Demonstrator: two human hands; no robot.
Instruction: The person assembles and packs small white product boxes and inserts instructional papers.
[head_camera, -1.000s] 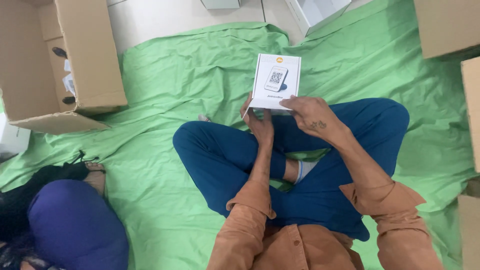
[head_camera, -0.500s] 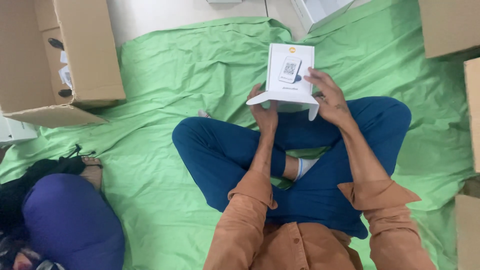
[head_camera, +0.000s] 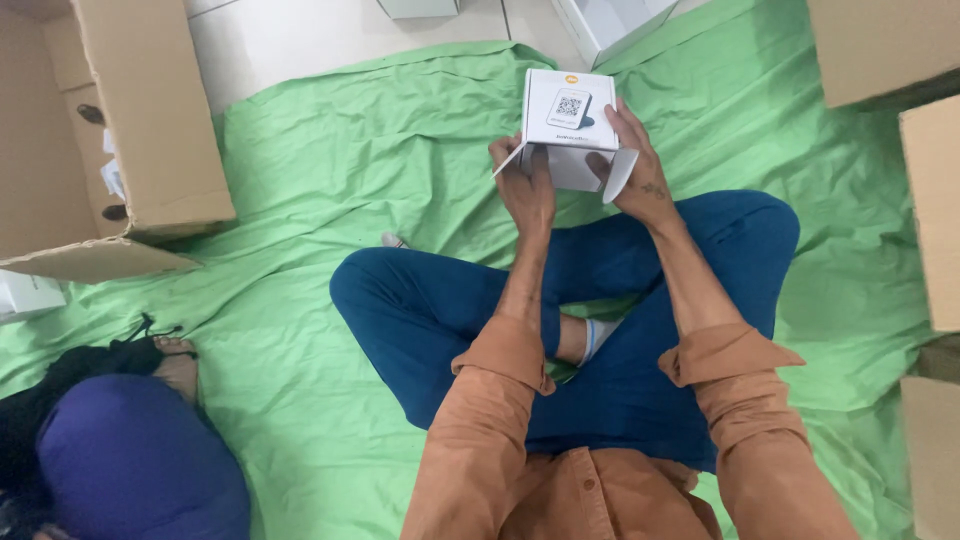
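Raised slightly, white box (head_camera: 570, 125) with flaps open, gripped by left hand (head_camera: 527, 190) and right hand (head_camera: 636, 165) above open green sheet (head_camera: 300, 200)

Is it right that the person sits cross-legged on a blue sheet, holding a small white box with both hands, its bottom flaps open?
Not quite: the sheet is green, not blue, as the head view shows. The rest stands: left hand and right hand hold the small white box, flaps open.

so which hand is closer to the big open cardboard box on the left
Left. The left hand grips the small white box on the side facing the cardboard box; the right hand holds its far side.
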